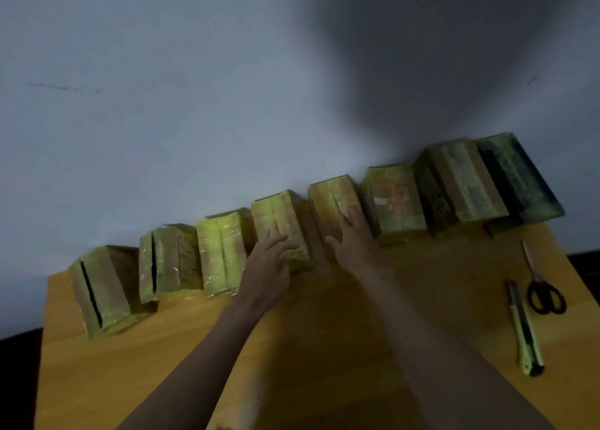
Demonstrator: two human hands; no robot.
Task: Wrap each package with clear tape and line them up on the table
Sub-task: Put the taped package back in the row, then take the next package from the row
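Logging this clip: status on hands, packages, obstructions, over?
Left hand flat on fourth package, no grip. Right hand rests on fifth package. Eight packages lined along the wall. Scissors and utility knife off right, nothing obstructing.

Dim, soft-focus, wide-angle warp, heavy shadow

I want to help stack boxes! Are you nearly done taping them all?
Nearly. Eight packages stand in a row along the wall, and the nearer ones show shiny tape. The left hand and right hand rest on the two middle packages, apparently nudging them straight. No loose package shows on the table; scissors and a knife lie aside.
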